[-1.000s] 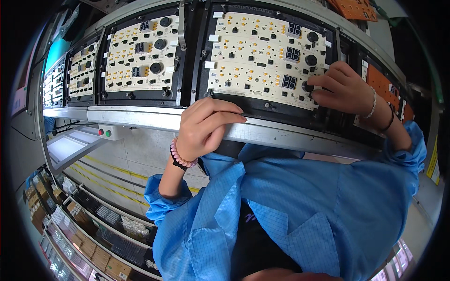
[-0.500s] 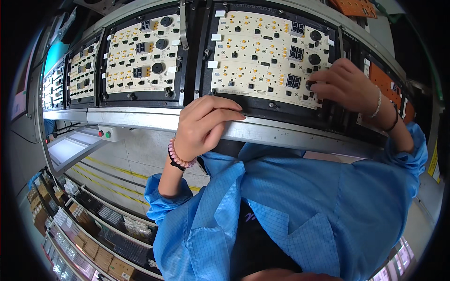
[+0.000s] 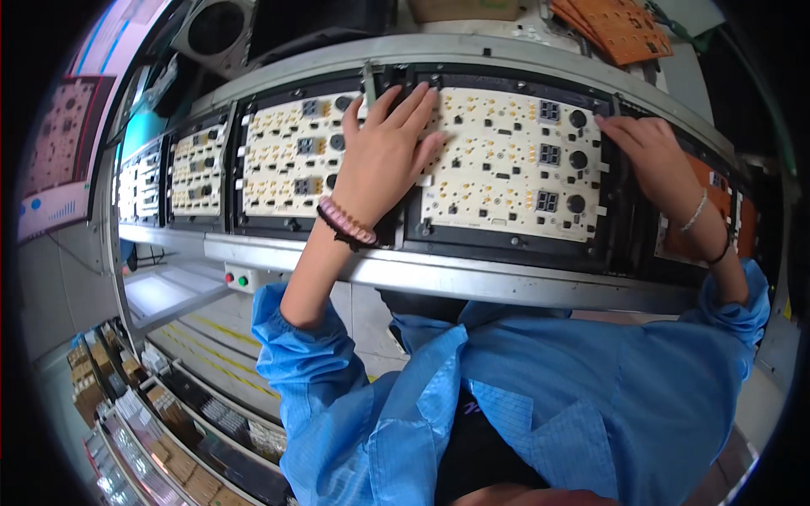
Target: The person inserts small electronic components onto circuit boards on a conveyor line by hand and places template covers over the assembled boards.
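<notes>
A cream circuit board panel lies in a black carrier frame in front of me. It bears several small yellow parts, black square parts, two-digit displays and round black buzzers. My left hand is open, fingers spread, over the gap between this frame and the left neighbouring one. Its fingertips reach the panel's upper left edge and its palm hides part of the left panel. My right hand has its fingers stretched toward the panel's upper right corner, beside the top buzzer. It holds nothing I can see.
More cream boards in black frames line the conveyor to the left. An orange board lies at the right, partly behind my right arm. A metal rail runs along the near side. Orange boards are stacked beyond the far rail.
My left hand has moved from the near rail up to the panel's left edge and spread open. My right hand has left the lowest buzzer for the upper right corner. The view has shifted.
</notes>
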Available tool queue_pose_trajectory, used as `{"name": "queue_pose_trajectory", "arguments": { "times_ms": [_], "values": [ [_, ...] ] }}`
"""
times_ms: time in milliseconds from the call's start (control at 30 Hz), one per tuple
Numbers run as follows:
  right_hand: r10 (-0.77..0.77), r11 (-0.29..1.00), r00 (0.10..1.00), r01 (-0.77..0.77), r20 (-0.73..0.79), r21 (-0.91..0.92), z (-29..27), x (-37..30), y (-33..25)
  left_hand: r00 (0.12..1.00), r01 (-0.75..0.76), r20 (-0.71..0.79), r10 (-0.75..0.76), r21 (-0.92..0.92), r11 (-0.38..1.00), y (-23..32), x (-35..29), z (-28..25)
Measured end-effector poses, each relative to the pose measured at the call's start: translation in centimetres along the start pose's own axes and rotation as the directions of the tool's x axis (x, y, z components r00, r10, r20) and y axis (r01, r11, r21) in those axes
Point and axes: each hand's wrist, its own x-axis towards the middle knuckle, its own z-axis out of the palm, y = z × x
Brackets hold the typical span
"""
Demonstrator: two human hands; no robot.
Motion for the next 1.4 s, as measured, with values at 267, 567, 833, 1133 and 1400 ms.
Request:
{"name": "queue_pose_trajectory", "arguments": {
  "times_ms": [267,567,833,1133,1400],
  "values": [
    [-0.017,0.993,1.0,0.019,0.018,-0.115,-0.4,0.9,0.2,1.0,-0.021,-0.018,0.021,0.004,1.0,0.5,2.0,0.3],
    [-0.032,0.984,0.997,0.019,-0.069,-0.18,0.0,-2.5,-6.2,0.995,-0.083,0.049,0.082,0.025,0.996,2.0,-2.5,-2.1],
    [0.006,0.998,0.999,-0.01,-0.052,-0.068,-1.6,-3.4,-5.7,0.982,-0.038,0.185,0.026,0.059,0.998,3.1,-4.5,-2.7],
    [-0.01,0.977,1.0,0.005,-0.022,-0.212,-0.5,-4.7,-10.4,0.983,0.013,0.185,0.007,-0.111,0.994,4.1,-6.8,-4.2],
    [0.026,1.0,0.995,-0.025,-0.097,0.011,-2.1,1.2,-7.6,0.997,-0.057,0.037,0.062,-0.119,0.991,8.8,-3.6,-2.8]
  ]
}}
